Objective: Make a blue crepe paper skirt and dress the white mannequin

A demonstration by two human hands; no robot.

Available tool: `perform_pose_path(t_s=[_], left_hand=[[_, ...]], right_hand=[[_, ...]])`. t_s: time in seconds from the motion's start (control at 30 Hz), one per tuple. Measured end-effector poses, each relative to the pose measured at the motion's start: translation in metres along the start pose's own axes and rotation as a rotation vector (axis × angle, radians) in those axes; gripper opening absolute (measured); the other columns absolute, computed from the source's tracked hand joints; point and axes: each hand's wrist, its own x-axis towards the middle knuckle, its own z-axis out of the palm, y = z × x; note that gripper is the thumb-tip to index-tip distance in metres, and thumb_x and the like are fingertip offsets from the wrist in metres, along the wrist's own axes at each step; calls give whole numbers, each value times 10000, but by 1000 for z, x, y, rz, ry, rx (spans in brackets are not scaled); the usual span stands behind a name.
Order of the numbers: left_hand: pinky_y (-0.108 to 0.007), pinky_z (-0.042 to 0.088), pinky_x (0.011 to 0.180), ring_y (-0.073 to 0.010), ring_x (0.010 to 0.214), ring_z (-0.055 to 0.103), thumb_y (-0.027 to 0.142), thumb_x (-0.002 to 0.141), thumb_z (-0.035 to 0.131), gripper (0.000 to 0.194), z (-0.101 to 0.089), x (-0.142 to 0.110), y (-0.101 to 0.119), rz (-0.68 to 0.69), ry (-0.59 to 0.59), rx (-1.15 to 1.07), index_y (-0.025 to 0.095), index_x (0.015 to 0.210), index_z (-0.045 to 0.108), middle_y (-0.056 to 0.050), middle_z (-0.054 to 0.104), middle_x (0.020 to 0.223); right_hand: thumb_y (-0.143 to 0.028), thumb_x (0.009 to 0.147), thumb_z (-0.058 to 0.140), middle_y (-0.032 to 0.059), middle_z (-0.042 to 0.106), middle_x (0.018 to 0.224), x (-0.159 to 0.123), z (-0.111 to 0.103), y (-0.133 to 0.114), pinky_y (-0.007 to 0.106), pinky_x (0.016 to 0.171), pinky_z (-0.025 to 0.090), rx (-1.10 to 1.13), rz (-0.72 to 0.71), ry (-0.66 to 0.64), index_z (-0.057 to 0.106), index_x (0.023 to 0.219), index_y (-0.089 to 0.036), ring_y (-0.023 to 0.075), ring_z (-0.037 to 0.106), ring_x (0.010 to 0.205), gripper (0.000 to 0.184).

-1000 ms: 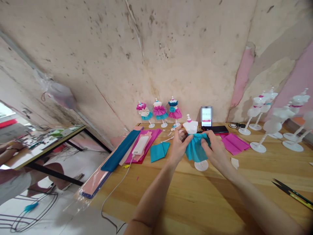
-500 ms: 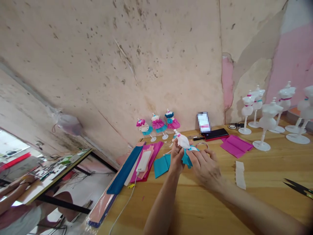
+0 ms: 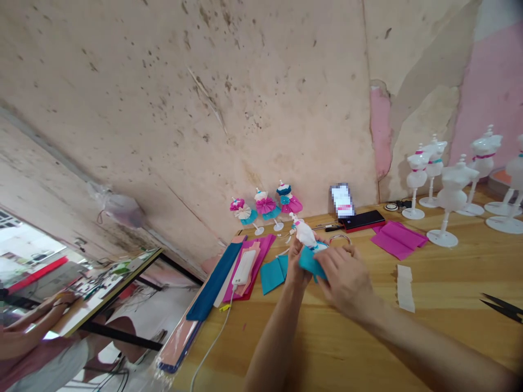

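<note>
Stained plaster wall [image 3: 171,109] with pink patches filled the top of my head-camera feed, above a wooden table [image 3: 457,272]. On my screen, the person's left hand [image 3: 296,267] was clamped around a small white dress form [image 3: 305,231], which tilted up and to the left. The right hand [image 3: 347,286] was just beside it, its fingers bent together over teal crepe paper [image 3: 310,265] gathered at the form's lower end, so I read both hands as closed on the work. Just behind the hands lay a loose teal paper sheet [image 3: 273,275], next to a white power bank [image 3: 244,267] on magenta paper [image 3: 255,256] and a dark blue paper strip [image 3: 212,280]. Three skirted dress forms [image 3: 265,207] stood against the wall. To the right were a black device [image 3: 363,220], a folded magenta sheet [image 3: 398,239], a white paper strip [image 3: 405,288], bare white dress forms [image 3: 451,196] and black-handled scissors [image 3: 502,307]. Far left, another person's forearm [image 3: 36,321] showed by a separate table [image 3: 110,283].
</note>
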Motion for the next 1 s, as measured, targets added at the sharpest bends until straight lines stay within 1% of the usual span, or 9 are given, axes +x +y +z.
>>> perform_pose_path(t_s=[0.07,0.1,0.17,0.2,0.27,0.37,0.57,0.77,1.0], left_hand=[[-368,486,906,-234,1027,636,524,836,601,634,0,-1,5,48,139,-158,254,1355,355,-84,635,1134],[-355,483,911,-219,1017,641,453,816,660,667,1,-1,9,67,181,-200,249,1365,340,-79,641,1124],[-343,472,931,-204,1023,641,379,792,711,711,4,-1,18,91,194,-171,240,1375,328,-74,654,1100],[-342,468,938,-204,1030,640,366,784,724,720,6,-1,22,104,194,-142,235,1373,331,-75,661,1086],[-349,465,949,-211,1051,636,352,779,734,727,8,-3,28,115,191,-98,232,1371,330,-81,669,1078],[-365,470,954,-217,1066,636,344,796,718,704,10,-4,29,103,190,-93,234,1365,319,-94,666,1099],[-368,467,963,-201,1040,642,320,815,701,655,8,-5,28,115,204,-104,224,1346,330,-91,662,1079],[-357,463,964,-207,1077,627,318,817,698,644,8,-5,32,132,181,-102,231,1342,336,-92,654,1109],[-389,442,1001,-217,1092,622,330,808,706,643,6,-5,32,140,175,-60,219,1336,357,-87,661,1071]], right_hand=[[-268,866,530,66,653,823,6,0,9,378,751,353,72,168,-68,573,950,-176,230,584,792,132],[-313,866,544,58,654,818,10,0,14,366,736,359,110,251,-92,567,975,-178,229,590,785,175],[-424,852,585,40,666,835,16,1,24,340,704,368,195,373,-110,566,994,-197,217,598,769,269],[-464,845,596,30,672,848,18,1,29,330,697,370,238,403,-109,573,977,-209,208,600,764,288],[-469,860,584,13,681,862,21,1,36,321,705,374,309,417,-111,595,922,-223,188,603,760,253],[-399,904,536,1,688,846,22,-1,42,307,704,385,389,406,-135,628,890,-231,168,601,753,192],[-449,892,544,16,701,867,21,0,42,296,646,395,450,502,-158,646,903,-223,173,597,737,248],[-453,883,551,10,692,827,20,4,41,294,639,386,445,506,-181,647,885,-216,165,572,704,255],[-490,863,548,27,674,821,21,3,38,285,596,379,540,596,-201,623,890,-196,160,542,662,304]])
